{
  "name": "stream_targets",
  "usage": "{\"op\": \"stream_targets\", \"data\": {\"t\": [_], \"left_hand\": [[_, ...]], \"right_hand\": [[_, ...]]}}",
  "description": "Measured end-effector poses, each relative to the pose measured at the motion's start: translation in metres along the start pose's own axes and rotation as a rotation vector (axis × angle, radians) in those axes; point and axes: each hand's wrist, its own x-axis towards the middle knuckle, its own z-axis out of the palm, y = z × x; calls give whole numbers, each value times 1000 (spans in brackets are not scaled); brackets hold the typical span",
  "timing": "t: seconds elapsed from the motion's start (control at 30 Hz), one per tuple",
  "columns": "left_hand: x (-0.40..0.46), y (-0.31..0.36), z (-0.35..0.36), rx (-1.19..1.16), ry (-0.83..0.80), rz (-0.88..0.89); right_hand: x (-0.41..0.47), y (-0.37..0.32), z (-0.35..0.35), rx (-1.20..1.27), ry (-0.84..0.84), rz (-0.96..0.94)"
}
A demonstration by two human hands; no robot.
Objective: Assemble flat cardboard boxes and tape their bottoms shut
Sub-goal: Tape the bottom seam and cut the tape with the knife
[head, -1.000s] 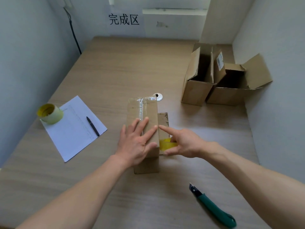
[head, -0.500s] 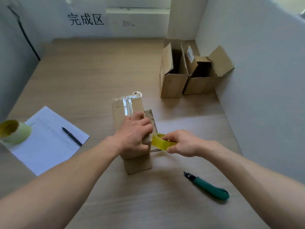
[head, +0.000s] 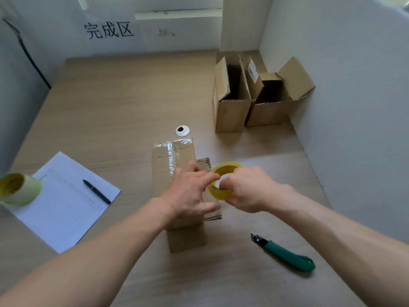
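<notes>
A wooden table [head: 124,103] holds a taped box [head: 163,165] under the left hand [head: 190,193], a green knife [head: 285,254] near the right hand [head: 247,189], paper [head: 59,209] far left.

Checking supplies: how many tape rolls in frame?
2. One tape roll is gripped by the right hand beside the box, left hand fingers reaching to it. A second roll lies at the sheet of paper's left edge. No others are visible.
</notes>
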Motion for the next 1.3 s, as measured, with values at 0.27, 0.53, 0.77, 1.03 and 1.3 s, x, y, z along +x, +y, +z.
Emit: {"op": "stream_targets", "data": {"t": [0.27, 0.53, 0.77, 1.03, 1.3], "left_hand": [[27, 13, 0, 32, -167, -218], [29, 8, 3, -188, -86, -346], [31, 13, -4, -265, -92, -413], [32, 13, -4, -278, -120, -422], [31, 12, 0, -286, -94, -409]], "right_hand": [[-3, -1, 15, -40, 140, 6], [-114, -6, 109, 377, 413, 544], [-163, -35, 163, 438, 118, 787], [-111, -73, 104, 630, 429, 380], [-76, -66, 97, 553, 392, 333]]}}
